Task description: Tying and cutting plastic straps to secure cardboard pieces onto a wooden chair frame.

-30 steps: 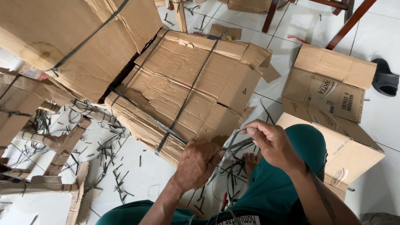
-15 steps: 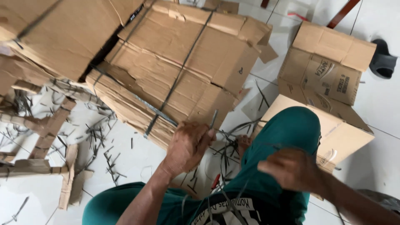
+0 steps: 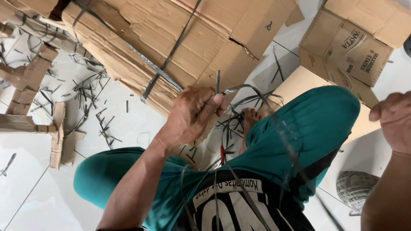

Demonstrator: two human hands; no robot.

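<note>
While my left hand (image 3: 190,113) keeps its fingers clenched on the grey strapping band (image 3: 239,89) at the flattened cardboard bundle (image 3: 171,42), my right hand (image 3: 394,122) has pulled away, grip unclear.

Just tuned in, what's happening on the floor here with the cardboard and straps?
A person sits on the white tiled floor in green trousers. The left hand pinches the grey plastic strap at the corner of a strapped bundle of flattened brown cardboard. The right hand is raised off to the side, apart from the bundle; its grip is cut off at the frame edge. Cut strap scraps litter the floor.
</note>
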